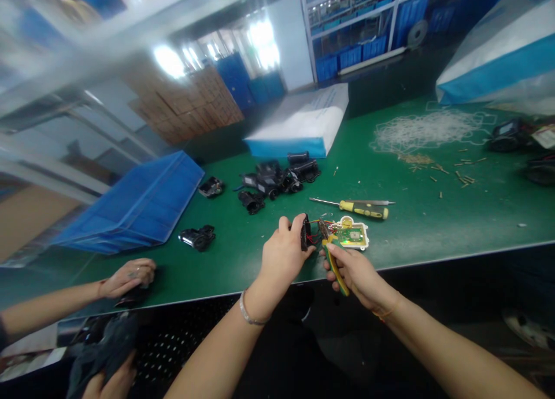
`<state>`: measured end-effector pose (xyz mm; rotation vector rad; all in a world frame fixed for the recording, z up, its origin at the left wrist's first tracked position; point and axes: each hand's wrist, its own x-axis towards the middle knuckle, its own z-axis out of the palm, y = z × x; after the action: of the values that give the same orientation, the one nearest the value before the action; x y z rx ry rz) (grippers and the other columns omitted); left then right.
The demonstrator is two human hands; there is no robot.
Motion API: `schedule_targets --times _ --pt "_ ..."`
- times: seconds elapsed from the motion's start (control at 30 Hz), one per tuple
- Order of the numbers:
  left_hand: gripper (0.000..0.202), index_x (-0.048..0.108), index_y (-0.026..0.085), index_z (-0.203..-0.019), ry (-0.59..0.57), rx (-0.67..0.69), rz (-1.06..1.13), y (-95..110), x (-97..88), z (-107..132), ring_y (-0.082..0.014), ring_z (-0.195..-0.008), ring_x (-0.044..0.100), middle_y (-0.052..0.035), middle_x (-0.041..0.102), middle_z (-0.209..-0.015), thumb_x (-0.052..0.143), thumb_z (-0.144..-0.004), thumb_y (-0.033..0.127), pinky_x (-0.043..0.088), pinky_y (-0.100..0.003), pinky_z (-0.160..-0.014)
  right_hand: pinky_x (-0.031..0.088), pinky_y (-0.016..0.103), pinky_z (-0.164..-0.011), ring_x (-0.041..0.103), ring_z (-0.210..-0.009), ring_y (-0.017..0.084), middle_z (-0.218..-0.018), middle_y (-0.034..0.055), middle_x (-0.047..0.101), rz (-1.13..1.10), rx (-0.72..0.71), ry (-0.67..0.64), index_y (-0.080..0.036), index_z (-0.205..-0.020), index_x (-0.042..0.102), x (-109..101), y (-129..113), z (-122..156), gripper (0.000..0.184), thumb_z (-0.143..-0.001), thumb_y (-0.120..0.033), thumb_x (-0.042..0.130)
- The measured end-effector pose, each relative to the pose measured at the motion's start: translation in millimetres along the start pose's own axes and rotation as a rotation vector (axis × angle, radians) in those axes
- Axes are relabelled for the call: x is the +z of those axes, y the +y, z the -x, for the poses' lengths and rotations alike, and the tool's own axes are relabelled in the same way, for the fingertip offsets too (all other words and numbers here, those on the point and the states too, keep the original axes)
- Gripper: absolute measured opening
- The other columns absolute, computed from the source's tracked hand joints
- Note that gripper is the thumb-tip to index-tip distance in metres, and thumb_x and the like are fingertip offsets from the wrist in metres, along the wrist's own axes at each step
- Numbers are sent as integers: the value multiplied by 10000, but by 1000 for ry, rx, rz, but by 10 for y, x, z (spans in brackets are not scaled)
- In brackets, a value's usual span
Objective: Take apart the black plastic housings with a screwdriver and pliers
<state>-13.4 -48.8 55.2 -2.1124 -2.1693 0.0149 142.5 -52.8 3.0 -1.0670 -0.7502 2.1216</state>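
Note:
My left hand is closed around a small black housing with red and yellow wires coming out of it. In my right hand is a pair of pliers with yellow and green handles. The pliers' jaws lie at the wires, between the housing and a white-framed green circuit board; whether they grip a wire I cannot tell. Just beyond the board, a yellow-handled screwdriver lies on the green bench, with a thin metal tool beside it.
Several black housings are heaped before a white and blue bag. At left, a co-worker's hand rests on a dark part near a blue bin. White strands and small brass-coloured pieces lie at right.

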Motion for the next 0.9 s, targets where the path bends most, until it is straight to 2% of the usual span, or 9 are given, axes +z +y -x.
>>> schedule_targets --times 0.27,0.47,0.57,0.63,0.67,0.7,0.8,0.87,0.9 --pt "752 337 320 -1338 30 2 1 -4 24 3 -204 -845 638 -41 476 -1088 743 -713 420 506 -277 -653 360 178 -414 459 -485 70 -672 -31 516 -44 -50 -33 -159 -953 564 -47 160 -78 390 -827 -528 587" --pt "718 359 296 -1321 93 -17 13 -34 78 1 -207 -782 638 -48 485 -1065 717 -724 469 492 -290 -586 355 185 -429 446 -499 72 -684 -35 504 -81 -120 -3 -174 -974 556 -25 239 -59 408 -814 -547 603" --pt "722 361 307 -1323 100 -12 25 -62 100 5 -208 -789 637 -49 490 -1064 720 -719 475 488 -288 -593 395 207 -489 475 -558 86 -744 -18 520 -121 -198 -32 -183 -1029 557 -47 150 91 388 -853 -529 557" --pt "733 362 313 -1326 101 -15 38 -83 105 6 -213 -800 638 -50 495 -1071 723 -713 488 485 -290 -589 437 238 -553 514 -624 111 -806 5 548 -62 -324 6 -192 -1089 555 -192 -3 186 390 -880 -518 517" --pt "745 360 314 -1331 101 -17 47 -95 104 6 -218 -809 638 -51 498 -1076 723 -708 501 484 -292 -586 456 262 -590 536 -663 130 -840 21 566 31 -403 78 -196 -1119 553 -320 -104 213 400 -888 -518 500" --pt "763 353 314 -1340 101 -19 57 -109 101 5 -224 -820 637 -52 502 -1080 721 -704 517 484 -295 -586 472 290 -630 558 -703 152 -869 37 585 172 -490 204 -200 -1141 549 -485 -216 220 412 -890 -522 491" --pt "843 289 327 -1394 112 -13 97 -158 88 1 -243 -873 631 -51 521 -1075 712 -700 550 493 -308 -610 473 410 -787 598 -887 252 -999 123 620 867 -702 745 -176 -1214 542 -1107 -544 148 470 -877 -502 514" --pt "885 239 348 -1424 125 -4 119 -195 82 -1 -258 -924 620 -44 535 -1052 708 -702 555 501 -317 -634 449 496 -828 563 -1028 360 -1090 240 591 1278 -747 979 -101 -1298 494 -1493 -694 85 582 -859 -481 536" --pt "888 231 360 -1427 129 0 129 -213 82 -1 -265 -949 613 -39 542 -1040 707 -704 554 505 -320 -643 430 550 -824 539 -1060 411 -1111 280 574 1362 -747 1039 -84 -1310 491 -1636 -739 68 611 -842 -472 560"
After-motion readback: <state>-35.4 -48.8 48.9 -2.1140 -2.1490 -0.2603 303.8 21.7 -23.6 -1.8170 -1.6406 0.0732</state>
